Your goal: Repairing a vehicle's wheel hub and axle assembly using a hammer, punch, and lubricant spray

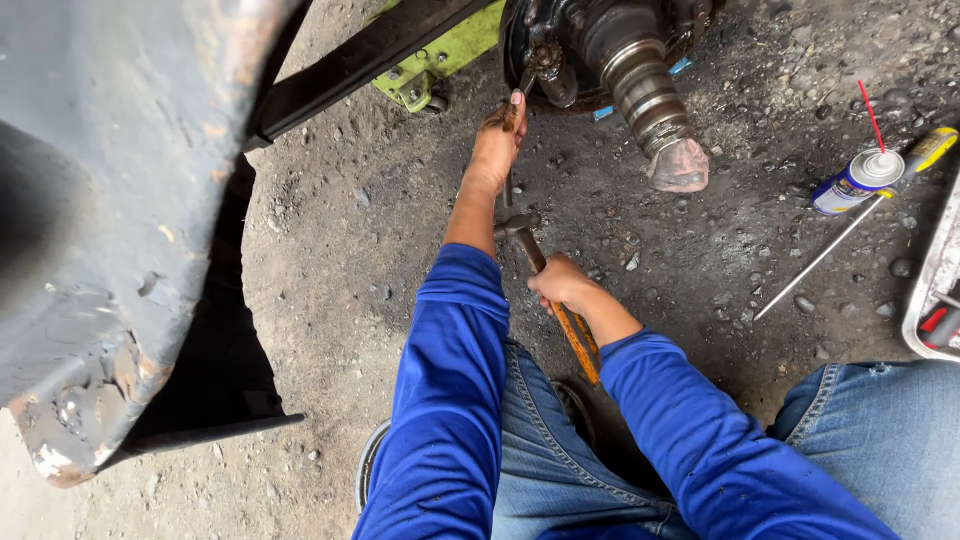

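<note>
My left hand (500,135) reaches forward and grips a thin dark tool (524,84) set against the greasy wheel hub assembly (560,45). My right hand (560,285) grips the orange wooden handle of a hammer (545,275), whose metal head lies just behind the left wrist. A drive axle shaft (650,95) sticks out of the hub toward me, its end wrapped in clear plastic (680,165). Both arms wear blue sleeves; my jeans fill the lower frame.
A dented grey car fender (100,200) fills the left. A green jack (430,65) sits under a black bar. On the oily gravel at right lie a spray can with a red straw (858,180), a long screwdriver (850,235) and a tray's edge (935,290).
</note>
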